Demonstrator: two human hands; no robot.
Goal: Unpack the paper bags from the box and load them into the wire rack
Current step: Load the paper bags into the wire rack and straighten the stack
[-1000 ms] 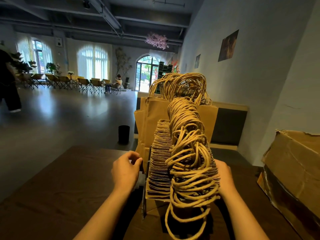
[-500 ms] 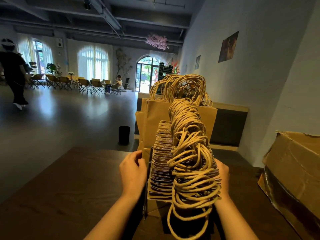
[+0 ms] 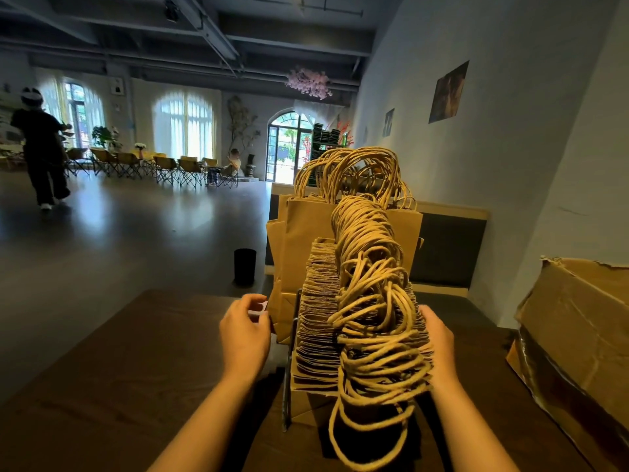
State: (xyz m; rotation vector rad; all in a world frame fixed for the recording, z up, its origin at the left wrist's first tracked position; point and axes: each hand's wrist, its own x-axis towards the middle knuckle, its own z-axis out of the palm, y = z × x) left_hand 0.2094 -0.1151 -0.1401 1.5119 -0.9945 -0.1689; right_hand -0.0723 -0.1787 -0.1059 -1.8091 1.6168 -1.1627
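Right hand (image 3: 439, 338) flat against the right flank of the stacked paper bags (image 3: 320, 321), fingers mostly hidden behind the paper edges, so no telling whether curled round them or merely pressing; left hand (image 3: 244, 335) loosely curled just left of the wire rack (image 3: 288, 379), something small and pale between the fingertips, too blurred to name, so grip there uncertain too; bags packed upright in a long row in the rack on the dark surface (image 3: 119, 369), twisted handles (image 3: 371, 301) heaped along the top and spilling over the near end; box (image 3: 578, 335) torn open at far right, well apart from the rack; probably a squaring-up step; best done with even pressure from both flanks, palms low on the paper rather than on the cords; worth keeping handles clear of the wire, since snagged loops likely to drag neighbouring bags out; gentle force only, thin edges prone to crumple.
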